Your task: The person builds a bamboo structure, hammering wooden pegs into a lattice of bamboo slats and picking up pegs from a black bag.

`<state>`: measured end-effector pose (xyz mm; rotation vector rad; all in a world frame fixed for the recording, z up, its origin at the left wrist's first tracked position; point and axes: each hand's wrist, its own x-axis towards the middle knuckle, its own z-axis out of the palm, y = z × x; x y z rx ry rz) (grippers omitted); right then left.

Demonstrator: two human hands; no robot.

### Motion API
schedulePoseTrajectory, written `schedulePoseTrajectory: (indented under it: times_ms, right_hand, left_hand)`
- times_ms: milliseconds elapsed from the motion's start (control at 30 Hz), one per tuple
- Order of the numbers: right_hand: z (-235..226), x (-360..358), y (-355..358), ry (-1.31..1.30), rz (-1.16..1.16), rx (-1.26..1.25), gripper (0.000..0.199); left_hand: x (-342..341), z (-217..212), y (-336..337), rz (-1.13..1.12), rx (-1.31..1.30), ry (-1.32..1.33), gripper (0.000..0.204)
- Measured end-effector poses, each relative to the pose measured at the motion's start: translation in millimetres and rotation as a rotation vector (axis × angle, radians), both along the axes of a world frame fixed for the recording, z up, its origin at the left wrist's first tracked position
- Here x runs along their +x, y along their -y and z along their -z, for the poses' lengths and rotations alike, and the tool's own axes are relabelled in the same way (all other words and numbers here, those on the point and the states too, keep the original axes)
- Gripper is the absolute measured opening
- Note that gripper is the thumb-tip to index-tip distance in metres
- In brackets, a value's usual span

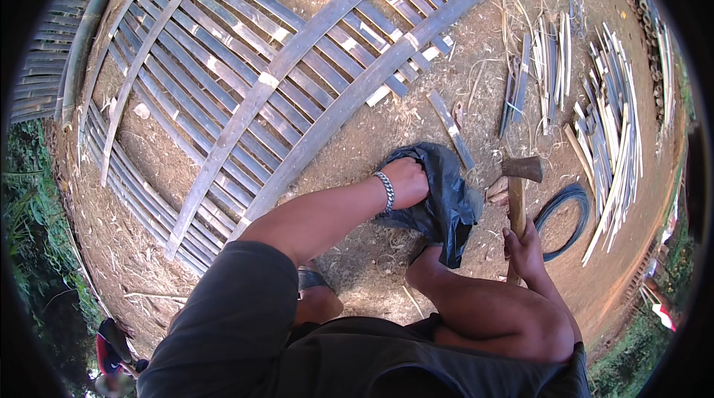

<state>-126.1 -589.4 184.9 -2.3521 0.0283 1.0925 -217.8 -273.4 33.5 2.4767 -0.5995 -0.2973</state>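
Observation:
My left hand (407,182), a metal chain bracelet on its wrist, is closed at a crumpled black plastic bag (448,212) in front of my knees. Folds of the bag surround the fingers and hide their tips; what lies inside cannot be seen. To the right, my right hand (525,251) is wrapped round the wooden handle (516,205) of a hatchet. Its dark metal head (522,168) points upward, away from me, with the flared edge to the right.
A large lattice of split bamboo slats (245,93) lies on the dirt ground at the left and far side. A coil of dark wire (563,221) rests right of the hatchet. Bundled strips (613,138) lie farther right, near a loose slat (451,129). Another person (111,350) is at lower left.

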Motion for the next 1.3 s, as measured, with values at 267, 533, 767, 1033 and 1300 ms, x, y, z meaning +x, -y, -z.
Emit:
schedulePoseTrajectory:
  times_ms: [267,533,767,1033,1300]
  right_hand:
    - [-0.8,1.9,-7.8,-0.013,-0.053,0.004,0.028]
    - [-4.6,2.0,1.4,-0.016,-0.017,-0.009,0.027]
    - [-1.5,0.6,10.1,-0.065,0.061,-0.029,0.031]
    - [-25.8,27.9,-45.2,-0.112,-0.101,0.006,0.042]
    - [19.8,31.8,-153.8,-0.142,-0.053,0.323,0.044]
  left_hand:
    - [1.2,-16.2,-1.2,-0.020,0.006,-0.229,0.015]
    - [-39.2,-54.1,-46.1,-0.163,-0.629,-0.574,0.019]
    - [-50.6,-39.4,-112.6,-0.896,-0.858,-0.544,0.022]
    - [46.9,4.1,-135.7,-1.040,-0.354,0.270,0.013]
    - [70.2,30.0,-139.8,-0.988,-0.249,0.321,0.010]
